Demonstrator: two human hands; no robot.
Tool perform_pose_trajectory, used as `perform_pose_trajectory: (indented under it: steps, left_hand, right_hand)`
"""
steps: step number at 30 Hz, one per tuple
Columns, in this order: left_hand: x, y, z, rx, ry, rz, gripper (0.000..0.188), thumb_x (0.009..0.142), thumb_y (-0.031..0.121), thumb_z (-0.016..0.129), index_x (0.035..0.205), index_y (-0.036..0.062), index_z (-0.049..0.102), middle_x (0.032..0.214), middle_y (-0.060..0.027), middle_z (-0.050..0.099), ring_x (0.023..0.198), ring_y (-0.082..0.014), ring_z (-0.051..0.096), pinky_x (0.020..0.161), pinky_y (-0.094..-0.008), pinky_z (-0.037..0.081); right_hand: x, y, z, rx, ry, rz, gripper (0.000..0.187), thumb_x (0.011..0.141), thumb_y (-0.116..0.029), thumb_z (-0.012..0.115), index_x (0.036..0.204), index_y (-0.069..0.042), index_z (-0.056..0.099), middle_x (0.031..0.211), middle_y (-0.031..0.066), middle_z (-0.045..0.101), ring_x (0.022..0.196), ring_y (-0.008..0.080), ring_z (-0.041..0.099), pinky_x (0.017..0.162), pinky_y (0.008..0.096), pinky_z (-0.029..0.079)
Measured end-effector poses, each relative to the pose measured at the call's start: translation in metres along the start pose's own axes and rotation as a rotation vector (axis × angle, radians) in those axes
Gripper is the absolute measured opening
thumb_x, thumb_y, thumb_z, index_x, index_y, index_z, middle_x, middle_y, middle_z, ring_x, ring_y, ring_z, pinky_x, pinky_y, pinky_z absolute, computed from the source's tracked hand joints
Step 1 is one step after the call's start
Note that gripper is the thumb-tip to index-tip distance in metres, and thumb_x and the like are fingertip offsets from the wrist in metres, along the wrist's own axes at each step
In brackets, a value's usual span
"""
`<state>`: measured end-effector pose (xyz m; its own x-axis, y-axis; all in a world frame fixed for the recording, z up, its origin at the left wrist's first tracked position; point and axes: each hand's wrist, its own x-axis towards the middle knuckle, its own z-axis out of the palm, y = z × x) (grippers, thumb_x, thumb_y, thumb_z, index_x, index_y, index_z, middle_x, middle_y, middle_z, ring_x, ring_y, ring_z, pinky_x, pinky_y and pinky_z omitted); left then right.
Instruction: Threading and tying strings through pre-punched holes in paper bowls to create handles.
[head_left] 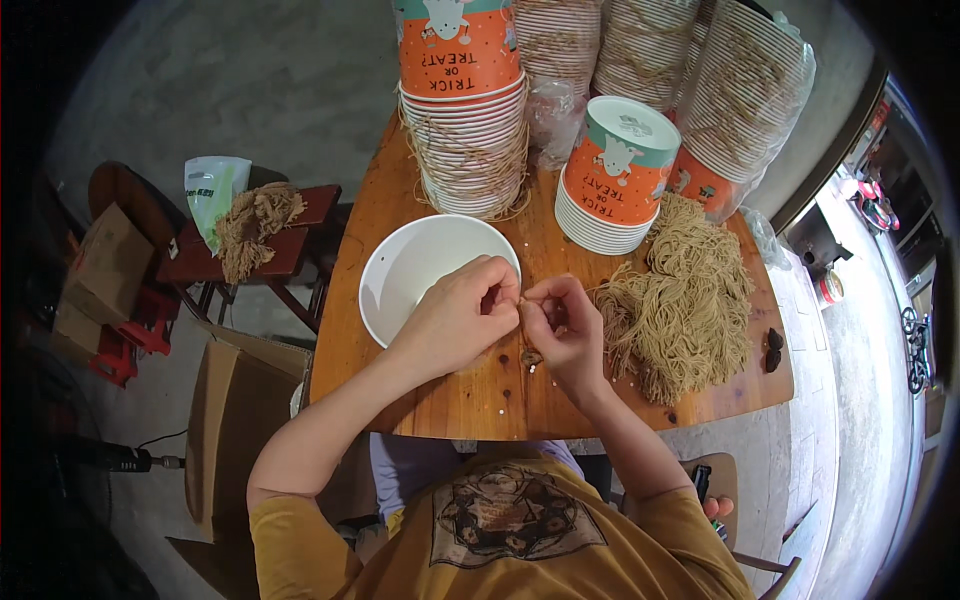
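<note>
A white paper bucket stands mouth up on the wooden table, with a small hole near its left rim. My left hand reaches over the bucket's right side, thumb and fingers pinched together at the rim. Facing it, my right hand is also pinched, its fingertips almost touching the left ones. A tiny brownish bit shows between the fingertips, too small to name. Right of my right hand lies a large heap of tan cords.
A tall stack of orange paper buckets and a shorter upturned stack stand farther back. Bagged bucket stacks fill the far right. At left are a red stool with more cord and an open cardboard box.
</note>
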<state>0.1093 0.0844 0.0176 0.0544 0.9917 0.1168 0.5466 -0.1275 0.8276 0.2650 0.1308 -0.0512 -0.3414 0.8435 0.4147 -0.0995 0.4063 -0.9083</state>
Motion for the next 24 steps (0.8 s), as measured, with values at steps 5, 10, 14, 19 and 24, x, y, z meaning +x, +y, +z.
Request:
perform_pose_trajectory:
  steps: [5,10,14,19,24]
  left_hand:
    - [-0.001,0.003,-0.001,0.016,-0.018,-0.052,0.006,0.085,0.009,0.054,0.085,0.0040,0.051,0.080,-0.0028,0.055,0.073,-0.0114,0.052,0.069,-0.0279,0.046]
    - [0.001,-0.006,0.002,-0.107,0.037,-0.008,0.011,0.083,0.010,0.056,0.086,0.0016,0.049,0.077,-0.0071,0.056,0.066,-0.0170,0.054,0.062,-0.0302,0.045]
    - [0.000,-0.010,0.004,-0.135,0.055,0.025,0.012,0.087,0.010,0.054,0.092,-0.0002,0.050,0.077,-0.0063,0.056,0.066,-0.0152,0.054,0.063,-0.0287,0.046]
    - [-0.002,-0.002,0.001,-0.079,-0.057,-0.048,0.010,0.087,0.010,0.057,0.092,0.0028,0.051,0.085,-0.0017,0.054,0.077,-0.0098,0.053,0.071,-0.0262,0.046]
    - [-0.002,0.001,0.004,0.005,-0.017,0.022,0.012,0.085,0.011,0.059,0.089,0.0028,0.051,0.086,-0.0038,0.052,0.076,-0.0124,0.053,0.070,-0.0277,0.046]
  right_hand:
    - [0.002,-0.015,0.003,-0.326,0.035,-0.190,0.013,0.079,-0.001,0.065,0.088,-0.004,0.056,0.076,0.0024,0.052,0.058,0.0082,0.046,0.054,0.0216,0.041]
    - [0.000,0.000,-0.001,0.044,-0.038,0.104,0.008,0.085,-0.003,0.062,0.090,-0.004,0.056,0.078,-0.0044,0.052,0.063,0.0023,0.046,0.056,0.0193,0.040]
    - [0.000,0.001,0.001,0.279,-0.010,0.120,0.006,0.089,-0.003,0.058,0.093,-0.004,0.055,0.080,-0.0070,0.051,0.068,0.0000,0.045,0.060,0.0171,0.039]
    - [-0.001,-0.001,-0.003,0.439,-0.070,0.227,0.007,0.090,-0.002,0.055,0.097,-0.004,0.054,0.081,-0.0059,0.052,0.071,-0.0003,0.046,0.063,0.0152,0.037]
    - [-0.003,0.002,-0.005,0.425,-0.091,0.233,0.007,0.089,-0.002,0.057,0.096,-0.004,0.054,0.080,-0.0055,0.053,0.070,0.0000,0.047,0.062,0.0156,0.038]
